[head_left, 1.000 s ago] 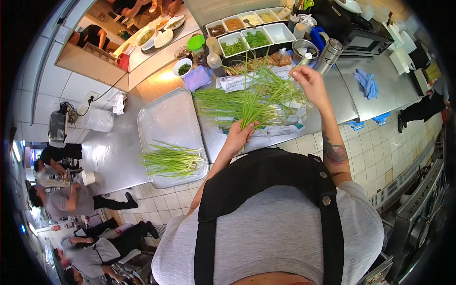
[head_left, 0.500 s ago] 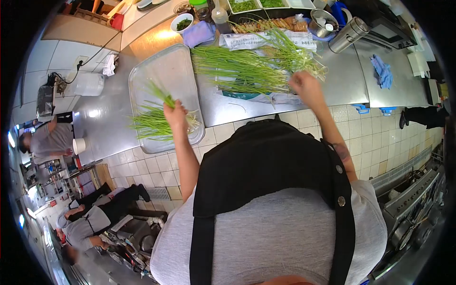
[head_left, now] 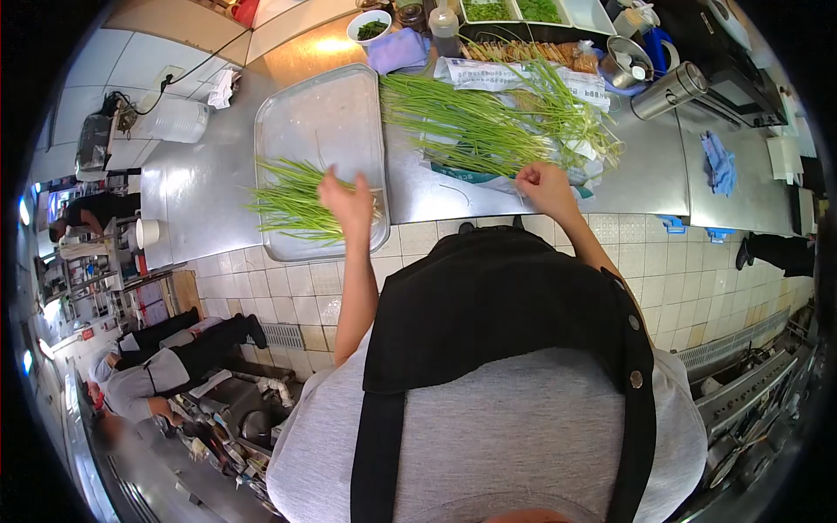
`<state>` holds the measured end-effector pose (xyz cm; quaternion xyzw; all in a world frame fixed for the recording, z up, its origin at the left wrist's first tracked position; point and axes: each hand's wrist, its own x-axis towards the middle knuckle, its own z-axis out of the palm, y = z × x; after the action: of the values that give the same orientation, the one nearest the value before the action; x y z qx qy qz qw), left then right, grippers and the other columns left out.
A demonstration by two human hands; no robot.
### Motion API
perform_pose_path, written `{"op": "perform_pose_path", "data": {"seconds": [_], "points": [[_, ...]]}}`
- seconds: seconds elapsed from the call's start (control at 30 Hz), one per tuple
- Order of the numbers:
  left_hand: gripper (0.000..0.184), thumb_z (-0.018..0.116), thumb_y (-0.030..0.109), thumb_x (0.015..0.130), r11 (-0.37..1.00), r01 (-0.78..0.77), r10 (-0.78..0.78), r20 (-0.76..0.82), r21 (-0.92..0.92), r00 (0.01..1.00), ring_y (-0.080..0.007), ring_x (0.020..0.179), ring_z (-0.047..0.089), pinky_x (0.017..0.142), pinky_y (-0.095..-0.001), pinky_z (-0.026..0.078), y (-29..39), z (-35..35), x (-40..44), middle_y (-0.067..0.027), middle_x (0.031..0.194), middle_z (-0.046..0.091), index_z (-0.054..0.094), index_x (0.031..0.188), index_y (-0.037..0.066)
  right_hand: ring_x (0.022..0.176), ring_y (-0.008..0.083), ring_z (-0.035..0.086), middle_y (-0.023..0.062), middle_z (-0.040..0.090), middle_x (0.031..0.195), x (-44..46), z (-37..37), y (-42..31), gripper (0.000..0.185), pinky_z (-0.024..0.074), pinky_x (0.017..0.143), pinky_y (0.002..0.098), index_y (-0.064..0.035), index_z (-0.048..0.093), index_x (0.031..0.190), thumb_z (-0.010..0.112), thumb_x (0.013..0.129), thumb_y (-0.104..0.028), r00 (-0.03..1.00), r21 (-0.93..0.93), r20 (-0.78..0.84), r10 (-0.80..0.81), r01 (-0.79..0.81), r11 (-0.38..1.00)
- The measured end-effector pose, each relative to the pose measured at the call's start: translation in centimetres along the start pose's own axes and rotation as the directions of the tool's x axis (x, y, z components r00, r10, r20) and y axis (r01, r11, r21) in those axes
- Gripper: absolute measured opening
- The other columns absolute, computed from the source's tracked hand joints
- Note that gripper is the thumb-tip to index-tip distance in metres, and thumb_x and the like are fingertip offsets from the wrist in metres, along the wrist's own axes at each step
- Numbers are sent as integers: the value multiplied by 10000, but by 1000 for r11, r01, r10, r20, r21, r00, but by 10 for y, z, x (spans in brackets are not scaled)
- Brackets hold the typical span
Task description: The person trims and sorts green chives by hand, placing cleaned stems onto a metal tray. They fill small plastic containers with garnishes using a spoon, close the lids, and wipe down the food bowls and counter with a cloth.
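Note:
My left hand (head_left: pixel 347 202) is over the right part of a bundle of green stalks (head_left: pixel 301 199), which lies on a metal tray (head_left: pixel 318 96). Its fingers are apart and nothing is held in them. My right hand (head_left: pixel 546 186) hovers at the counter's front edge, just below the root ends of a larger pile of long green stalks (head_left: pixel 471 126). Its fingertips are pinched together; whatever they hold, if anything, is too small to name. The pile rests on printed plastic wrapping (head_left: pixel 471 176), with pale-rooted stalks (head_left: pixel 580 131) at its right.
Behind the pile stand a squeeze bottle (head_left: pixel 444 30), a bowl of chopped greens (head_left: pixel 370 28) and a purple cloth (head_left: pixel 398 50). A steel flask (head_left: pixel 670 91) and a blue cloth (head_left: pixel 718 164) are at the right. People (head_left: pixel 157 375) are at the lower left.
My left hand has carried a small bunch of stalks from the pile to the tray and let it go there. My right hand has moved down to the counter's front edge.

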<state>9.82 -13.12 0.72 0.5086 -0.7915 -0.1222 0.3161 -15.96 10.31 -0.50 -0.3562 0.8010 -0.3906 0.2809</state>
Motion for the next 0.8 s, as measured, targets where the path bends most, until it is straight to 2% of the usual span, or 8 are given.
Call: {"op": "perform_pose_path", "data": {"seconds": [0.03,0.1,0.13,0.23,0.33,0.43,0.6,0.8], "points": [[399,620,148,749,991,-76,84,69,-115,994,-295,930,529,829,-370,415,11,4,-4,-214,999,556,519,1076,-58,628,237,613,116,620,674,-1,-3,-8,204,482,599,338,-32,622,779,696,670,-188,1000,32,-10,8,-8,999],[242,602,132,784,846,239,-17,423,-477,906,-175,738,574,682,-296,461,42,13,-15,-114,828,619,597,979,-11,622,230,609,114,620,669,1,2,-11,177,481,596,331,-29,621,752,688,677,-175,999,-79,-33,-43,41,996],[208,602,130,792,804,266,19,470,-532,882,-135,673,561,630,-264,454,54,22,-24,-82,765,619,610,953,-2,620,227,607,114,620,666,1,4,-9,165,480,594,328,-28,621,739,684,680,-168,997,-135,-45,-68,62,989],[199,556,140,856,724,388,165,689,-570,705,-99,682,548,639,-235,455,77,48,-47,-32,763,602,595,996,4,612,222,603,117,622,671,8,18,6,152,480,592,318,-28,621,748,674,691,-158,989,-316,28,-144,146,937],[209,557,150,861,669,548,242,844,-502,478,-90,690,539,646,-227,455,105,49,-61,-30,790,596,590,1008,5,614,209,605,113,624,682,9,12,-4,154,478,591,311,-27,619,745,671,707,-166,991,-68,-25,-132,130,989],[218,567,151,859,624,605,216,853,-494,474,-88,701,538,655,-224,455,119,50,-64,-26,799,597,586,1018,4,613,163,598,84,626,685,1,-6,-33,153,473,589,289,-25,617,765,671,727,-163,997,128,-14,-70,71,989],[153,596,69,829,319,643,281,718,-696,637,-70,688,556,627,-206,455,159,32,-43,-48,800,623,596,945,-31,639,88,563,19,611,694,-3,-12,-45,111,456,605,234,-21,620,811,649,777,-122,984,453,124,-131,62,890],[50,606,13,805,322,583,215,657,-746,722,-75,661,558,623,-209,461,170,34,-31,-74,893,638,619,835,-25,651,50,514,-12,579,724,-7,-22,-60,91,416,595,193,-16,603,841,622,805,-97,985,539,157,-67,-28,842]]}}
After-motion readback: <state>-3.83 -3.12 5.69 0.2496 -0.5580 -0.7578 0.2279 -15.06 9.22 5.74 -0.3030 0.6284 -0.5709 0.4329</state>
